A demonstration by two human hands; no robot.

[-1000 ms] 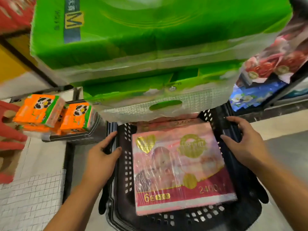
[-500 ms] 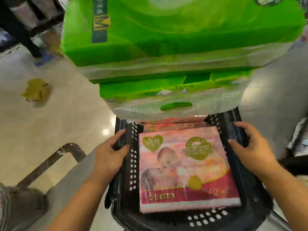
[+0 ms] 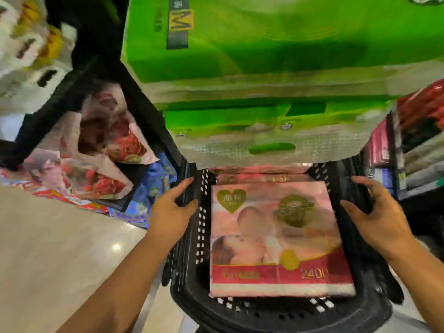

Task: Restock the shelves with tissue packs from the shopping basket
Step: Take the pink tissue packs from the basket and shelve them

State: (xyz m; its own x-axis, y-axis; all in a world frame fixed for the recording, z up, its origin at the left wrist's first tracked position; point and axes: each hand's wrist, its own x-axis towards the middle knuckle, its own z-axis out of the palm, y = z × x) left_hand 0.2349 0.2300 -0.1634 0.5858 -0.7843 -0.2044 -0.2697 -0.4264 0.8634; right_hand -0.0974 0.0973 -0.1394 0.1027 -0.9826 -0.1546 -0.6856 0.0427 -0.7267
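Basket point(image 3: 276, 316) front and centre in the head view, black plastic with perforated walls, and both hands are on it. The left hand point(image 3: 171, 212) grips the left rim, fingers laid along the outside and thumb hooked over to the inner side. The right hand point(image 3: 382, 215) grips the right rim, fingers curled over the edge, thumb pointing inward. Flat inside the basket lies the pink tissue pack point(image 3: 276, 239), filling it from the near wall almost side to side, red band towards the near end, gold heart at its far left corner. Over the far end of the basket looms a big green pack point(image 3: 276, 56), and under it a second green pack point(image 3: 240, 121) with a cut-out carry handle in its clear flap; what they rest on I cannot tell. Off to the left, a dark shelf point(image 3: 36, 121) holds red-and-white packs point(image 3: 108, 140), with blue packs point(image 3: 153, 186) low beside the basket's far left corner. Pale glossy floor point(image 3: 48, 255) below the left forearm. Everything is a little blurred.
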